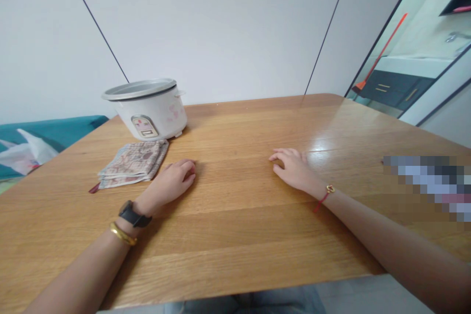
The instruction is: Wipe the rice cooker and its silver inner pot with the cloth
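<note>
My left hand [178, 180] rests on the wooden table [228, 216], its fingers loosely curled and the thumb a little apart, with nothing seen in it. Just to its left lies a folded patterned cloth [134, 162] with a dark red strap end sticking out. Behind the cloth stands a white rice cooker [158, 115] without a lid on top, a panel on its front and pink flowers on its side. My right hand [294, 169] lies on the tabletop to the right, open, fingers slightly bent and holding nothing. Bare table separates the two hands.
A pixelated, unreadable object [434, 181] lies at the table's right side. Behind the table rises a pale wall [228, 29]. At left is a teal seat [73, 130] with a white plastic bag [33, 152]. An orange-handled broom [384, 51] leans beyond the doorway.
</note>
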`<act>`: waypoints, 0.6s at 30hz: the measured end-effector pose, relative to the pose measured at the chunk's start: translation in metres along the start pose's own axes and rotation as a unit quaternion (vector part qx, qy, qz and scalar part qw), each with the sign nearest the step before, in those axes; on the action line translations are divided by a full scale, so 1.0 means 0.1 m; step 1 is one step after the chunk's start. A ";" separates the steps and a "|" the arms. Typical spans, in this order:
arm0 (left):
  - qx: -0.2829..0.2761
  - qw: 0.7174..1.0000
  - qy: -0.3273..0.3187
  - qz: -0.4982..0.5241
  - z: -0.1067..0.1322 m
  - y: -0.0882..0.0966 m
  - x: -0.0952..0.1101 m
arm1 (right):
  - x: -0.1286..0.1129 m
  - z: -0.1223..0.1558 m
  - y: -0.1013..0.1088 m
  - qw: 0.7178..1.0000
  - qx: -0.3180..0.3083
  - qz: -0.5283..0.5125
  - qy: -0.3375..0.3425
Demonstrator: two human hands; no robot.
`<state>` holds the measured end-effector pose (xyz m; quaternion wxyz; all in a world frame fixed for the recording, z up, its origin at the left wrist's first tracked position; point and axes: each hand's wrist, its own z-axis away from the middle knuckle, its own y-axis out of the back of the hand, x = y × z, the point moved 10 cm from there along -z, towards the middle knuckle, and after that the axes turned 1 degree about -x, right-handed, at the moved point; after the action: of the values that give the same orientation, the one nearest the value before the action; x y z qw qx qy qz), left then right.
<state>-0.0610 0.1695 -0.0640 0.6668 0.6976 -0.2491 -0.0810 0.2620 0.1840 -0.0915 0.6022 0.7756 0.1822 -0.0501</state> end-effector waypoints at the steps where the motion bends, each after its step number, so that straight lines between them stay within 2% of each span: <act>1: 0.001 1.000 0.001 0.004 0.00 0.00 -0.01 | 0.00 0.00 0.00 1.000 0.003 -0.001 0.002; 7: 0.000 1.000 -0.021 -0.009 0.00 -0.04 -0.01 | 0.00 0.00 0.00 1.000 0.007 -0.004 0.007; 18: -0.007 1.000 -0.015 -0.006 0.01 -0.04 -0.01 | -0.02 0.00 0.03 1.000 0.003 -0.014 0.004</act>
<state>-0.0611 0.1690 -0.0678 0.6678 0.6929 -0.2540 -0.0970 0.2612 0.1829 -0.0881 0.5983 0.7750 0.1955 -0.0561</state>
